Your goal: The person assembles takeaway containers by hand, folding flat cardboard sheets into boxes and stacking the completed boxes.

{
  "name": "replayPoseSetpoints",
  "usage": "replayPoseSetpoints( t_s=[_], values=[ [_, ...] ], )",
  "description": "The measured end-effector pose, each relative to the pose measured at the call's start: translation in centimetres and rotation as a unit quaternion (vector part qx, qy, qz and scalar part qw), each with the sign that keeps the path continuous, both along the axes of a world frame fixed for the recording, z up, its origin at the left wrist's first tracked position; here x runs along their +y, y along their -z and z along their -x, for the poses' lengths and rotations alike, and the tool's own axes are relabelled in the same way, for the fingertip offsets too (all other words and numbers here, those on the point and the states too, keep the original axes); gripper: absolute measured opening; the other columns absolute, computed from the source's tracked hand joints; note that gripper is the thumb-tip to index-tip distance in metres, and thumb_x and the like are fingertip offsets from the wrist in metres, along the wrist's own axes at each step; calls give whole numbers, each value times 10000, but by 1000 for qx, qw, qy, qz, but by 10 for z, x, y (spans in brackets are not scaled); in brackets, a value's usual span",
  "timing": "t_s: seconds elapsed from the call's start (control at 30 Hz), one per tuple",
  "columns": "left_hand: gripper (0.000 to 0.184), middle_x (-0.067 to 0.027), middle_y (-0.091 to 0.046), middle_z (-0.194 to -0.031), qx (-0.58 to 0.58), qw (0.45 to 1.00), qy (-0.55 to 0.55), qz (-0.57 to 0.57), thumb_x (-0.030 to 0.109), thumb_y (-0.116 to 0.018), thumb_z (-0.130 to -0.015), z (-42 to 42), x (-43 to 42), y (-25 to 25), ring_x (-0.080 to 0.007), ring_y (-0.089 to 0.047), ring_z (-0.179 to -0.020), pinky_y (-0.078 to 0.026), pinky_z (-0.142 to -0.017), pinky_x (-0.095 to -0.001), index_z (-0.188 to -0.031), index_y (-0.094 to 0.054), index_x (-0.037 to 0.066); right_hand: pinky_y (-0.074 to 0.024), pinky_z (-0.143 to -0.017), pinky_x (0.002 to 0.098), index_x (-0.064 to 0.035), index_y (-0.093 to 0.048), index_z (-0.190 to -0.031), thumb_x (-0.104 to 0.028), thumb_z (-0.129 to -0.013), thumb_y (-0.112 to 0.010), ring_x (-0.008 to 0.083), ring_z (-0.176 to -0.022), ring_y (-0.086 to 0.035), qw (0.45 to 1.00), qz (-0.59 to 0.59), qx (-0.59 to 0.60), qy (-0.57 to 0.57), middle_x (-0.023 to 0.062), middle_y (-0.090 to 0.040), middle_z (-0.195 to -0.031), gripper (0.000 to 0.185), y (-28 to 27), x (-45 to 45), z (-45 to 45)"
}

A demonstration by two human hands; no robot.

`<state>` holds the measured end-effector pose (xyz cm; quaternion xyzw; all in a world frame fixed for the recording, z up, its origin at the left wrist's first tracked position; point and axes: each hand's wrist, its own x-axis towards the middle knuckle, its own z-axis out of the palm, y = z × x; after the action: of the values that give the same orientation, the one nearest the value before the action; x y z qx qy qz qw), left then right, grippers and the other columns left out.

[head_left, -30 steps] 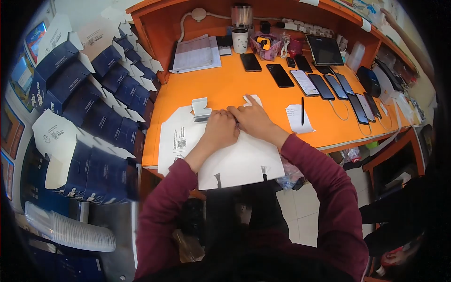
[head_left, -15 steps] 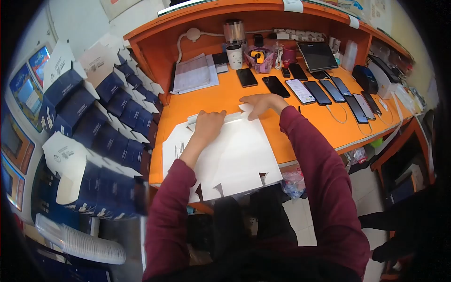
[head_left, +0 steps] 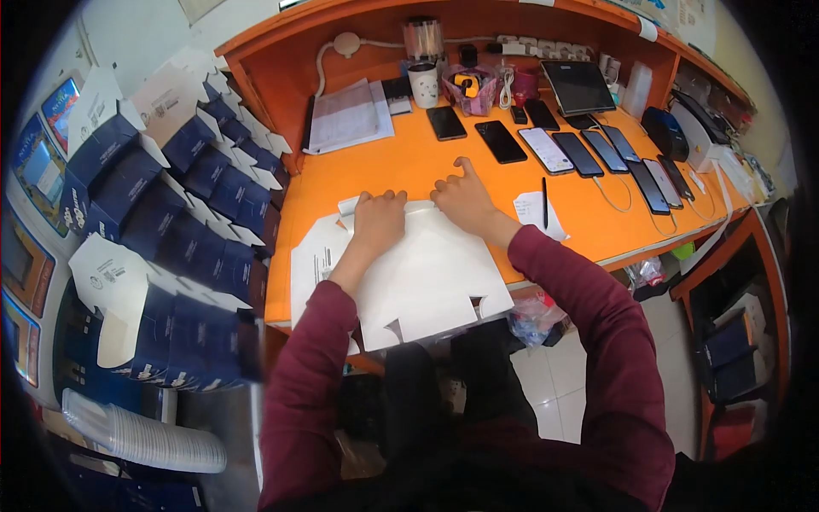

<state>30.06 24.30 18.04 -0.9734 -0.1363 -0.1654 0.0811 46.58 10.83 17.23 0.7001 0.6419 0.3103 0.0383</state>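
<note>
A flat, white cardboard box blank [head_left: 426, 282] lies on the orange desk, its notched near edge hanging past the front. Its far edge is folded up. My left hand [head_left: 378, 224] is closed, the curled fingers gripping that folded edge at its left part. Closed too, my right hand [head_left: 465, 203] presses the right end of the same edge, with one finger pointing up. Printed text shows on the left flap of the blank. My fingers hide much of the fold.
Stacked blue-and-white boxes [head_left: 183, 205] stand at left, above nested clear plastic containers [head_left: 153, 435]. Several phones [head_left: 577, 154] lie at the back right, near a tablet [head_left: 578, 88]. A pen [head_left: 544, 201] rests on a paper slip [head_left: 531, 213]. A patterned cup [head_left: 423, 85] stands behind.
My right hand has moved left along the far edge, its fingers now curled instead of spread. The pen and paper slip have come into view. My left hand stays at the fold.
</note>
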Motion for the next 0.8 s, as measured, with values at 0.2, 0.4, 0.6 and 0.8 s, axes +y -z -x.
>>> replayPoseSetpoints(
  t_s=[0.2, 0.4, 0.6, 0.8],
  values=[
    [204, -131, -685, -909, -44, 999, -4, -13, 184, -687, -870, -1, 3, 11, -318, -686, -844, -481, -828, -465, -1016, -651, 45, -203, -1151, 632, -86, -723, -1185, -636, -932, -587, 240, -1069, -663, 975, 32, 219, -24, 91, -682, -1042, 620, -18, -58, 17],
    [285, -149, -712, -1002, 35, 998, -8, 52, 200, -696, -877, -4, 9, -5, -335, -697, -952, -498, -865, -486, -1107, -662, 36, -179, -1153, 679, -25, -576, -1371, -794, -890, -487, 264, -1244, -542, 960, -131, 244, -42, 123, -586, -1264, 911, 19, -79, 31],
    [453, -204, -697, -1138, 84, 990, -3, 111, 250, -726, -863, -18, 29, -18, -352, -655, -1112, -485, -969, -484, -1258, -647, 44, -365, -1113, 519, -30, -584, -1274, -379, -861, -720, 279, -1171, -561, 975, 77, 169, -124, 109, -584, -1218, 557, -27, -148, 145],
    [517, -190, -633, -1272, -55, 998, 5, 41, 339, -753, -868, 12, 7, -16, -350, -587, -1237, -423, -1053, -544, -1276, -636, 44, -537, -782, 338, -24, -605, -1147, -95, -739, -701, 246, -1029, -586, 972, -4, 202, -120, 82, -588, -1074, 425, 10, -138, 143]
  ],
)
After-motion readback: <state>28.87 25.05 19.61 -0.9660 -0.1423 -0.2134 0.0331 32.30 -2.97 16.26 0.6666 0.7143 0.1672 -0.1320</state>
